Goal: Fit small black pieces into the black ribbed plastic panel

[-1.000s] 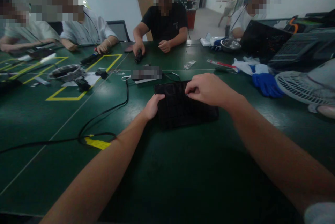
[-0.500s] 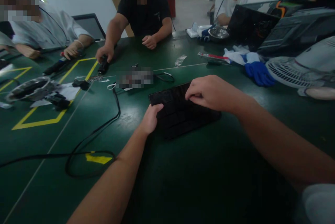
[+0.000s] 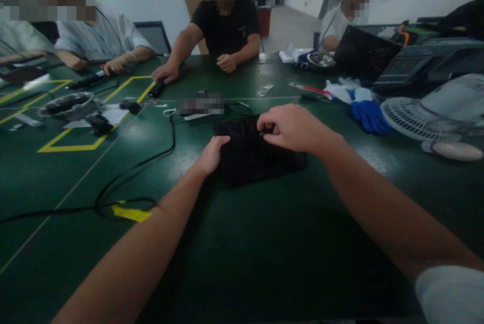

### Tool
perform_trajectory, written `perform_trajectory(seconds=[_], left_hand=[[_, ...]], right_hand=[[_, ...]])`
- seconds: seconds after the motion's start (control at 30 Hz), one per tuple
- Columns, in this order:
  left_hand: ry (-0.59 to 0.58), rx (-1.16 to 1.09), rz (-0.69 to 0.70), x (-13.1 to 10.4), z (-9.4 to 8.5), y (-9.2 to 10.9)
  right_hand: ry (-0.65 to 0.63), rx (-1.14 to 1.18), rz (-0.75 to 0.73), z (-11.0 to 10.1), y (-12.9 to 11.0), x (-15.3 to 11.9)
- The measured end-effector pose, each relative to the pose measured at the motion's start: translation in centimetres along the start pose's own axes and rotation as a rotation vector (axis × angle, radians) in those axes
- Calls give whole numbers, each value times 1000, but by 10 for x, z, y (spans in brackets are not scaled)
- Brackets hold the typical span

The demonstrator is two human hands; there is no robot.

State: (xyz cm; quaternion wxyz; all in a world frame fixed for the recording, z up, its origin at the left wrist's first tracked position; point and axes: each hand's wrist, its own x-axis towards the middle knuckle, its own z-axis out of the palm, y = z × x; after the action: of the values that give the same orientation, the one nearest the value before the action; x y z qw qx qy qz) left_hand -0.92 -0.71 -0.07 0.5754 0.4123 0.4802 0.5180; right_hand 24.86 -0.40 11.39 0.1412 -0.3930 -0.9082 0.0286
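Observation:
A flat black panel (image 3: 249, 157) with raised ridges or compartments lies on the green table in front of me, too dark to tell its kind. My left hand (image 3: 214, 155) grips the panel's left edge, its thumb on top and its other fingers hidden. Over the panel's upper right part, my right hand (image 3: 289, 127) is bent with thumb and fingertips close together. A tiny shiny piece (image 3: 261, 133) shows at these fingertips, too small to name.
Behind the panel is a blurred-out item (image 3: 200, 107); a black cable (image 3: 139, 175) loops to the left. A grey fan (image 3: 427, 107), blue-white gloves (image 3: 368, 109) and a metal bowl (image 3: 321, 60) stand right. Across the table, a co-worker's hand (image 3: 166, 71) rests on a black object.
The view has tilted up and shifted slightly left. My right fingertips have parted a little, so the tiny shiny piece shows. My left hand keeps its grip on the panel.

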Motion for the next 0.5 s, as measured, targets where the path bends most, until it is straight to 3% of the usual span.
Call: perform_trajectory(seconds=[0.5], left_hand=[[75, 14, 24, -7, -6, -2]], right_hand=[[-34, 29, 46, -3, -8, 1]])
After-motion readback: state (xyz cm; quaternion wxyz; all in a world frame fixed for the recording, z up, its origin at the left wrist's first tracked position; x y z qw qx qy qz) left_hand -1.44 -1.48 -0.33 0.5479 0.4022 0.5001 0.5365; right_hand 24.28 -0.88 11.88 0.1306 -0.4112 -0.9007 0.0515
